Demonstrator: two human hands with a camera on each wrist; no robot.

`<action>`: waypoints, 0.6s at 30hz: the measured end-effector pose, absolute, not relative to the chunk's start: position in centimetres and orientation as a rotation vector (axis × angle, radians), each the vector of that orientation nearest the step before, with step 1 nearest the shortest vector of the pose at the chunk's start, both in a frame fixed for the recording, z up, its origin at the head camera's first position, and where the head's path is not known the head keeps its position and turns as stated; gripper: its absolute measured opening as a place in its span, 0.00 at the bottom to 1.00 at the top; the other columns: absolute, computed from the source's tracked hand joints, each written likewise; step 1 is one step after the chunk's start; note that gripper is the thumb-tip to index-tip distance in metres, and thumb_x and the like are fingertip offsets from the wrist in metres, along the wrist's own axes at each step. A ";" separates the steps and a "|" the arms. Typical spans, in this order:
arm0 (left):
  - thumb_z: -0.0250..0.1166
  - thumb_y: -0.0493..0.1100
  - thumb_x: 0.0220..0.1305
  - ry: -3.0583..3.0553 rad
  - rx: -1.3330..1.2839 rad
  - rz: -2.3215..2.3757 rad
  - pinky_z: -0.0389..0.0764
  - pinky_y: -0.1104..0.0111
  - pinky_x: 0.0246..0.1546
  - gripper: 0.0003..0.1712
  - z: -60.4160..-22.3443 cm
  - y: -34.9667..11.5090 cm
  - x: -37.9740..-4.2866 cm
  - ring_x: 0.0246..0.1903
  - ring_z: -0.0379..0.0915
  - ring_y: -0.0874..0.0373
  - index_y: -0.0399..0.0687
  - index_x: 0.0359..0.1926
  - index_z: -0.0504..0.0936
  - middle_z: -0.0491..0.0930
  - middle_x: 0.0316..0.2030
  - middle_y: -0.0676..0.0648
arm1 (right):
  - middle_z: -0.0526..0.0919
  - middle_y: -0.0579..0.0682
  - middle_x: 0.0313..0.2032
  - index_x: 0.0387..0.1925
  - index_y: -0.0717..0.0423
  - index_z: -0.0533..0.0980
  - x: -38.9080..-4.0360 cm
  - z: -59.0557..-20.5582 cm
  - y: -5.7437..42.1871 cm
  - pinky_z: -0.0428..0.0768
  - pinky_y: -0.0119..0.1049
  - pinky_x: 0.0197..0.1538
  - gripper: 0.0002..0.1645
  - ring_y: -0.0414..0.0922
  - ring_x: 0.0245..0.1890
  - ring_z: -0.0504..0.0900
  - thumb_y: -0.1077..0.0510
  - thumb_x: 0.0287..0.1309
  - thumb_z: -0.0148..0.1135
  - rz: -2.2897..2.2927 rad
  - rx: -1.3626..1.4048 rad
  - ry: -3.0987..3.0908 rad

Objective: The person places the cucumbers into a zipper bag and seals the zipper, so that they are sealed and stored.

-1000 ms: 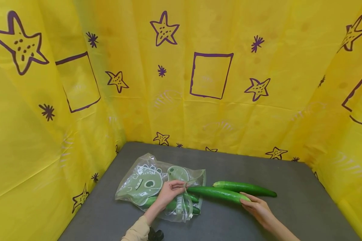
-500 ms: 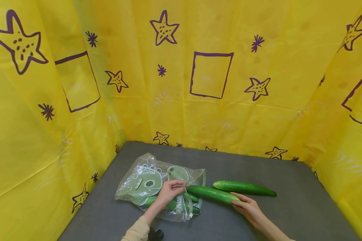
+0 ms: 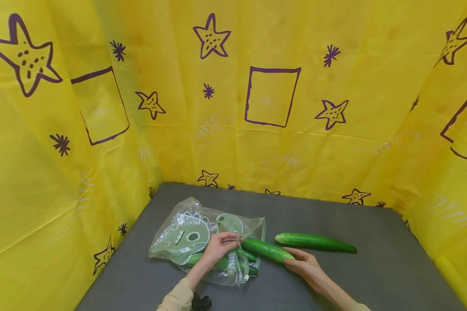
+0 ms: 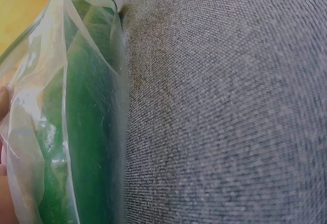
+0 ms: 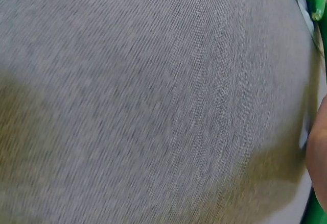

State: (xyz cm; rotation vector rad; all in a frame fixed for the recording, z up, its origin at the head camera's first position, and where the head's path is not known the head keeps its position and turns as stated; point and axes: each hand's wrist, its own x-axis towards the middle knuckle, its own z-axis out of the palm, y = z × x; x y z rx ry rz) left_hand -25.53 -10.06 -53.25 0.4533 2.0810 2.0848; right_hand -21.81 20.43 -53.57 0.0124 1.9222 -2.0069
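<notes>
A clear plastic zip bag (image 3: 163, 235) with green cartoon prints lies on the grey table, cucumbers (image 3: 253, 271) showing through its side. My left hand (image 3: 219, 248) pinches the bag's edge at its mouth, on the right side. In my right hand (image 3: 305, 268) is the near end of a long cucumber (image 3: 266, 249), held between thumb and fingers, its far end inside the bag's opening. Another cucumber (image 3: 315, 242) lies on the table beyond the right hand. Close up in the left wrist view, green cucumber (image 4: 87, 132) fills the bag behind the clear film.
The grey table (image 3: 334, 285) is bounded by yellow curtains (image 3: 272, 164) with purple starfish drawings at the back and both sides. A small black object (image 3: 200, 302) sits at the front edge beside the left sleeve (image 3: 177, 297).
My right hand has moved left, sliding the held cucumber further into the bag. My left hand and the bag stay in place, and the loose cucumber has not moved.
</notes>
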 end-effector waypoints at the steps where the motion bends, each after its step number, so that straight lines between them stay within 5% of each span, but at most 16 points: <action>1: 0.63 0.34 0.61 2.083 0.453 2.082 0.80 0.77 0.45 0.20 -53.3 -10.1 -25.5 0.42 0.82 0.66 0.26 0.51 0.76 0.79 0.48 0.28 | 0.75 0.54 0.57 0.63 0.70 0.64 -21.8 -53.5 20.2 0.80 0.31 0.51 0.35 0.36 0.45 0.78 0.60 0.58 0.63 -2.008 0.000 1.928; 9: 0.63 0.34 0.60 2.090 0.452 2.085 0.81 0.76 0.45 0.20 -53.3 -10.1 -25.6 0.42 0.83 0.64 0.26 0.51 0.76 0.78 0.48 0.28 | 0.81 0.52 0.48 0.62 0.72 0.64 -22.3 -53.8 18.2 0.80 0.27 0.46 0.34 0.36 0.41 0.79 0.62 0.56 0.64 -2.009 -0.092 1.990; 18: 0.64 0.33 0.60 2.087 0.422 2.108 0.81 0.76 0.45 0.20 -53.3 -9.9 -25.7 0.44 0.83 0.57 0.25 0.51 0.76 0.79 0.47 0.28 | 0.79 0.63 0.52 0.57 0.70 0.71 -23.3 -54.5 16.2 0.80 0.29 0.43 0.31 0.36 0.39 0.80 0.64 0.51 0.67 -1.986 -0.178 2.140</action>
